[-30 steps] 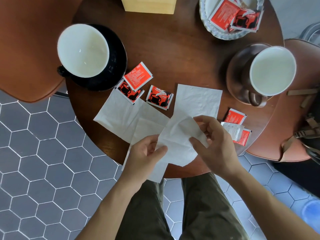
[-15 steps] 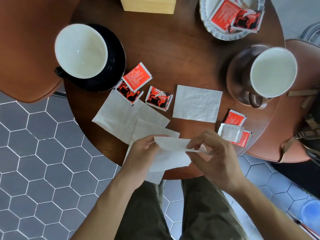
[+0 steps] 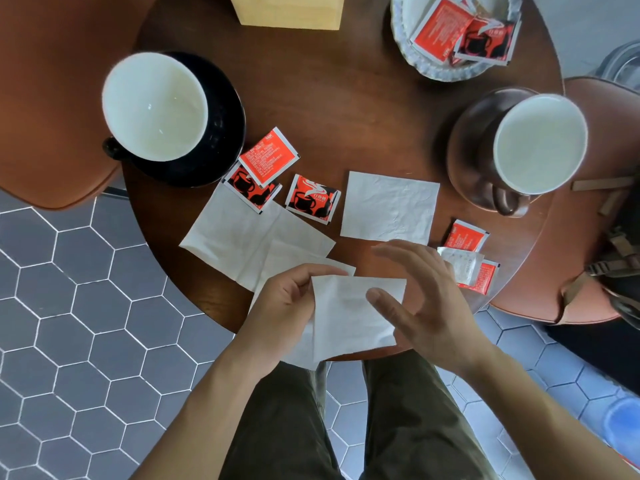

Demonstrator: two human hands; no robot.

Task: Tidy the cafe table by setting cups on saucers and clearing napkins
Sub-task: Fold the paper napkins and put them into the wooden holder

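My left hand [image 3: 282,310] pinches a folded white napkin [image 3: 346,323] over the near edge of the round wooden table [image 3: 346,109]. My right hand [image 3: 420,306] hovers over the napkin's right side with fingers spread, thumb lying on the paper. Another folded napkin [image 3: 389,207] lies flat in the table's middle. Two overlapping napkins [image 3: 242,237] lie to the left. A white-lined cup [image 3: 154,105] stands on a black saucer [image 3: 225,133] at the left. A second cup [image 3: 540,143] stands on a brown saucer [image 3: 464,150] at the right.
Red sugar sachets [image 3: 268,157] lie between the black saucer and the napkins, more sachets [image 3: 467,258] beside my right hand. A white dish [image 3: 415,60] at the back holds sachets. A wooden box [image 3: 287,10] stands at the far edge. Brown chairs [image 3: 52,98] flank the table.
The napkin came off the table's middle, got folded between both hands and now hangs flat in my left hand. My right hand has let go and spread its fingers.
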